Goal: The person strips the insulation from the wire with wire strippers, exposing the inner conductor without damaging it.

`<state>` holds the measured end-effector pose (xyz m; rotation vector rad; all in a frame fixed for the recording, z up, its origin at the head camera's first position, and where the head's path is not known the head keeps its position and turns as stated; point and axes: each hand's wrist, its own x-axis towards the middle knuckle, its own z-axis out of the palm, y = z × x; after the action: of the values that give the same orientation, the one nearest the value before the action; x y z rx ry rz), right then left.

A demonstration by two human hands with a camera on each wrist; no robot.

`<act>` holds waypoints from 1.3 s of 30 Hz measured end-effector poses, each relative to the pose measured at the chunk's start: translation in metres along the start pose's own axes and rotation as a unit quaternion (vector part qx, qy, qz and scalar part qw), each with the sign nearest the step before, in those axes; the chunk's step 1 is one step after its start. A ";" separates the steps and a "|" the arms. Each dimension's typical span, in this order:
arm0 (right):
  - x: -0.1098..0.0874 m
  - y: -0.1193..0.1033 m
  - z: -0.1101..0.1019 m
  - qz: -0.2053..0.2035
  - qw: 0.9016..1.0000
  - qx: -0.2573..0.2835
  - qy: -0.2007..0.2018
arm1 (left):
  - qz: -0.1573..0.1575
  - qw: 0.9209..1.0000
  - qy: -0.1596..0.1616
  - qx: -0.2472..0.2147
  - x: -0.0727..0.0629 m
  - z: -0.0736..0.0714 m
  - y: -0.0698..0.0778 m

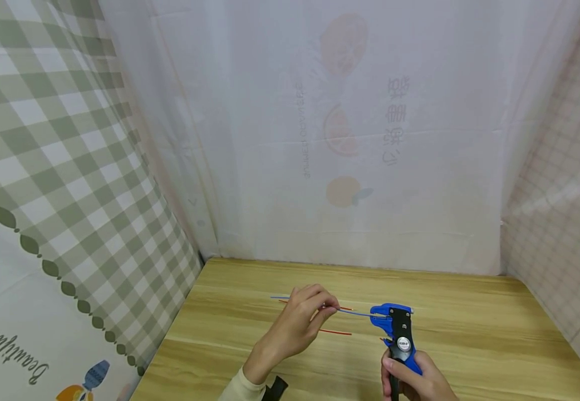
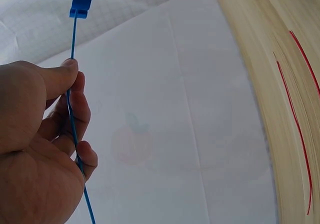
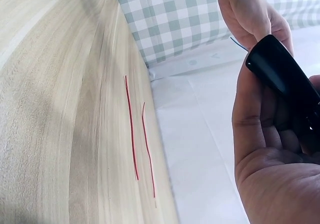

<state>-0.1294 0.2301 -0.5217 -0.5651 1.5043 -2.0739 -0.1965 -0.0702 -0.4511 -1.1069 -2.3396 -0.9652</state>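
Observation:
Between thumb and fingers, my left hand (image 1: 302, 314) pinches a thin blue wire (image 1: 355, 313). In the left wrist view the wire (image 2: 73, 119) runs down past the curled fingers, and its upper end enters the blue jaws of a tool. That tool is a blue and black wire stripper (image 1: 401, 326), held head-up over the table. My right hand (image 1: 417, 380) grips its handles from below. Seen from the right wrist, a black handle (image 3: 282, 66) lies across the fingers, while the stripper's head is out of that view.
Two red wires lie on the wooden table (image 1: 470, 328): one (image 3: 132, 134) nearer, the other (image 3: 148, 151) closer to the back edge. A white printed curtain (image 1: 270, 167) hangs behind the table. A green checked cloth (image 1: 69, 139) hangs at the left. A black object (image 1: 276, 388) sits by my left wrist.

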 end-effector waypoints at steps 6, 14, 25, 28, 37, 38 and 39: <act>0.001 0.003 0.000 -0.013 1.000 -0.006 -0.001 | 0.006 1.000 0.005 0.005 -0.001 0.000 0.001; 0.002 0.006 0.002 -0.034 0.997 -0.062 0.027 | 0.007 1.000 0.005 0.010 -0.001 0.000 0.000; 0.004 0.005 0.004 -0.058 0.997 -0.042 0.014 | 0.001 1.000 0.023 -0.013 -0.001 0.001 0.001; 0.005 0.005 0.005 -0.070 0.997 -0.018 0.005 | 0.001 0.999 0.033 -0.019 0.000 0.001 0.001; 0.006 0.003 0.011 -0.081 0.997 0.013 -0.001 | -0.002 0.999 0.045 -0.006 -0.001 0.000 0.003; 0.005 0.002 0.012 -0.070 0.997 0.015 0.005 | -0.003 0.999 0.046 -0.003 -0.001 -0.001 0.003; 0.005 0.002 0.013 -0.059 0.998 0.019 0.012 | -0.003 0.999 0.047 -0.002 -0.001 -0.001 0.004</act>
<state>-0.1252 0.2173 -0.5194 -0.6302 1.4745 -2.2020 -0.1929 -0.0698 -0.4496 -1.0345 -2.2672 -1.0029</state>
